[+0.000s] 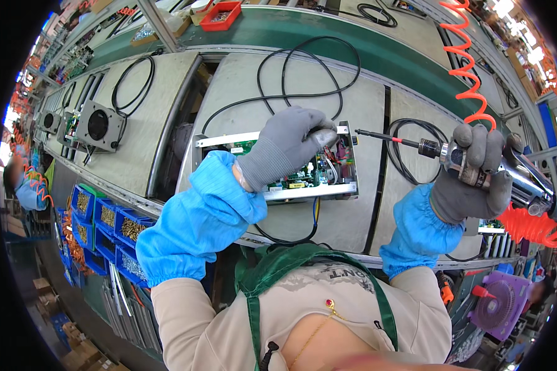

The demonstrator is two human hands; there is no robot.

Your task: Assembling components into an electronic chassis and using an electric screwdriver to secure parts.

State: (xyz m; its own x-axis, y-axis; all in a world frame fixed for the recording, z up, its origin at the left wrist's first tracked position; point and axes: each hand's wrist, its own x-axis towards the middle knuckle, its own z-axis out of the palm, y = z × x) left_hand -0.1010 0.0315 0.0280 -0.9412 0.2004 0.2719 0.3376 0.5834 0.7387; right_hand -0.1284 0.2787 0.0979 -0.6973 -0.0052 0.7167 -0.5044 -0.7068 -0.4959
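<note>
A worker in grey gloves and blue oversleeves is bending over an open metal chassis, which is lying on a pale grey board directly in front of the body, its green circuit boards showing. The left hand is reaching across the chassis from above, its fingers curling near the upper right corner; whether they are pinching anything, one cannot tell. The right hand is gripping a silver-and-black power driver, fingers wrapping firmly around its barrel, while the slender bit is pointing leftward at the chassis's right end; whether the tip is touching is unclear. A black cable is looping behind the chassis, and an orange coiled hose is hanging above the right hand. Blue bins of small metal parts are standing at lower left.
</note>
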